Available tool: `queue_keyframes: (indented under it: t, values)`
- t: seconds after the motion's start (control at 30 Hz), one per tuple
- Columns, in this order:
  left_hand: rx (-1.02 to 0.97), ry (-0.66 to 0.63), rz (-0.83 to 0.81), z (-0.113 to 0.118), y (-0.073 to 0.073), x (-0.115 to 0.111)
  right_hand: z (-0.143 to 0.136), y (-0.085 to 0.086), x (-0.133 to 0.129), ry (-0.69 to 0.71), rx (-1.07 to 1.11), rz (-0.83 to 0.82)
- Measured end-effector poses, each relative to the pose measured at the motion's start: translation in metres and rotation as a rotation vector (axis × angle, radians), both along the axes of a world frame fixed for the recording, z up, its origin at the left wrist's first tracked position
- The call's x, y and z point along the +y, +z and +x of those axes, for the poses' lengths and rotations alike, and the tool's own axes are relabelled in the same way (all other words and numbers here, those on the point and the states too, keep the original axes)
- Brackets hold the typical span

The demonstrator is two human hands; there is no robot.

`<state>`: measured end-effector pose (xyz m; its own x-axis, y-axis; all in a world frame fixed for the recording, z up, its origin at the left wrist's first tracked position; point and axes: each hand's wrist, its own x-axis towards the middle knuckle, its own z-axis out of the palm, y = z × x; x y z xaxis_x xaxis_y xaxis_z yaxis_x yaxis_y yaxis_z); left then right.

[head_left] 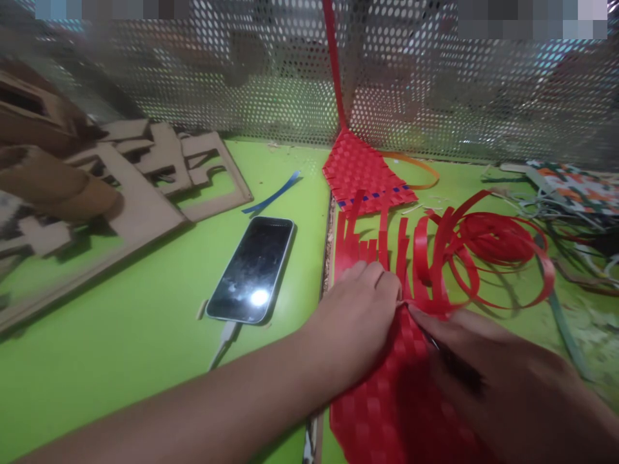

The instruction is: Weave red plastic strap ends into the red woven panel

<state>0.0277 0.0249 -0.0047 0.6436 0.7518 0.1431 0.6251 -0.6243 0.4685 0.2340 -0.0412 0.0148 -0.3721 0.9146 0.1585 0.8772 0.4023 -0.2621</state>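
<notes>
A red woven strap piece (pixel 374 412) lies below my hands, with loose red strip ends (pixel 403 258) standing up along its far edge. My left hand (pixel 365 316) is closed over that edge, its fingers curled and pressed onto the strips. From the right, my right hand (pixel 503 374) is wrapped round a slim tool with a dark handle (pixel 459 368). The tool's thin metal tip points at the strips by my left fingertips; its exact kind is unclear. A coil of red strapping (pixel 503 238) rests just beyond my right hand.
A smartphone (pixel 251 267) with a white cable lies left of my left arm. Cut cardboard pieces (pixel 140 206) cover the left side. A smaller red woven piece (pixel 360 171) leans by the perforated metal screen (pixel 271 84). Tangled strips (pixel 575 193) lie at right, a blue strip (pixel 273 195) at centre.
</notes>
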Motion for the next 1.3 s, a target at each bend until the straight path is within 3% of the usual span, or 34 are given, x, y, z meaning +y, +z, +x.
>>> queue_keyframes:
  t: [0.57,0.77,1.3]
  values:
    - [-0.003,-0.003,0.011,-0.0001,-0.0052,0.0015,-0.0023,0.0009,0.0005,-0.018,0.019,-0.061]
    - [0.008,-0.032,0.028,-0.0006,-0.0070,0.0022,-0.0005,0.0064,0.0050,0.049,0.019,-0.077]
    - [-0.044,-0.052,-0.082,-0.0056,-0.0022,0.0050,0.0042,0.0057,0.0037,0.030,0.048,-0.037]
